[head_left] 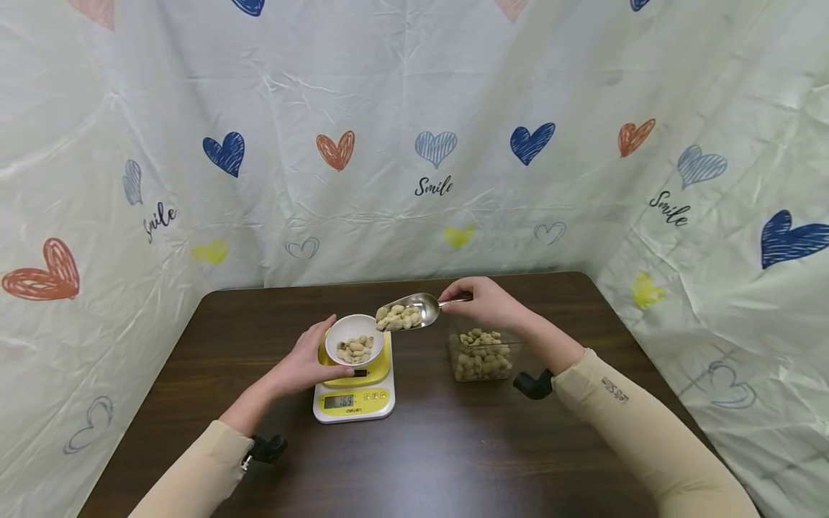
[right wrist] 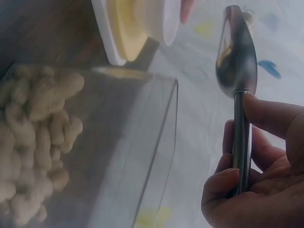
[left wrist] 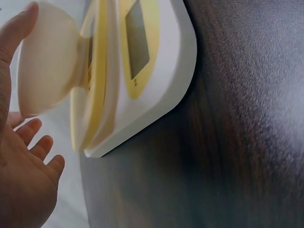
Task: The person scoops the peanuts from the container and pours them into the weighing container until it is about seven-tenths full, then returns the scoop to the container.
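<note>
My left hand [head_left: 309,360] holds a small white bowl [head_left: 340,329] by its side, thumb at the near rim and fingers around the far side. Several peanuts in their shells [head_left: 355,350] lie in the bowl, which sits on a yellow-and-white kitchen scale [head_left: 355,414] with digits lit on its display. In the left wrist view, the thumb lies against the bowl [left wrist: 50,57]. My right hand [head_left: 482,301] grips the handle of a metal scoop [head_left: 427,308]. Loaded with peanuts, the scoop is level in the air, its tip overlapping the bowl's right rim in the head view.
Below my right hand, a clear plastic box [head_left: 463,375] full of peanuts stands on the dark wooden table [head_left: 440,439]; its wall [right wrist: 152,166] rises close by in the right wrist view. A white curtain [head_left: 376,86] printed with hearts hangs behind and on both sides.
</note>
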Demonstrator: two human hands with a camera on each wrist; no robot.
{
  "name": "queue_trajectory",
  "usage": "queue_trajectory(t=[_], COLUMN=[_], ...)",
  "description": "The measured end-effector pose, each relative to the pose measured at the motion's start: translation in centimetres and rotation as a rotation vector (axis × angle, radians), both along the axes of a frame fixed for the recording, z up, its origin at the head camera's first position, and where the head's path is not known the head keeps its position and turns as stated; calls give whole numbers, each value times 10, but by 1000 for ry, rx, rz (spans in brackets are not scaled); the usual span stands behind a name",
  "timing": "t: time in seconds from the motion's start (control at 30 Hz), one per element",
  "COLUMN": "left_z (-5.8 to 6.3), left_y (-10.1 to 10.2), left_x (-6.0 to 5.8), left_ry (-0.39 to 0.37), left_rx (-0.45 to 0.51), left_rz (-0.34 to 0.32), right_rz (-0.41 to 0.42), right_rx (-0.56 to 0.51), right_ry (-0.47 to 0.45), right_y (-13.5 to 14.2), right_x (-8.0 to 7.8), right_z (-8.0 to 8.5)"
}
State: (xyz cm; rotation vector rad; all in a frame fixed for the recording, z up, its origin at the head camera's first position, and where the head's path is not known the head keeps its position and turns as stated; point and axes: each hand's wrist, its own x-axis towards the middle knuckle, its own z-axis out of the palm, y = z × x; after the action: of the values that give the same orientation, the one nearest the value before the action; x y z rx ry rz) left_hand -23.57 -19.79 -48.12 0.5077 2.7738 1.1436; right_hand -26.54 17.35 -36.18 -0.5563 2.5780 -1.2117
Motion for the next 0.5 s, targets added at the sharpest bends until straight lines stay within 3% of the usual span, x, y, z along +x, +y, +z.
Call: queue_trajectory(t=[0.5], left_z=[-4], left_y=[3], left_x=[-1], left_ry=[-52], left_rx=[39], left_rz=[26], right_rz=[23], right_rx=[84], right_ry=[74], right_y=[-34], right_x=[-13], right_z=[-14])
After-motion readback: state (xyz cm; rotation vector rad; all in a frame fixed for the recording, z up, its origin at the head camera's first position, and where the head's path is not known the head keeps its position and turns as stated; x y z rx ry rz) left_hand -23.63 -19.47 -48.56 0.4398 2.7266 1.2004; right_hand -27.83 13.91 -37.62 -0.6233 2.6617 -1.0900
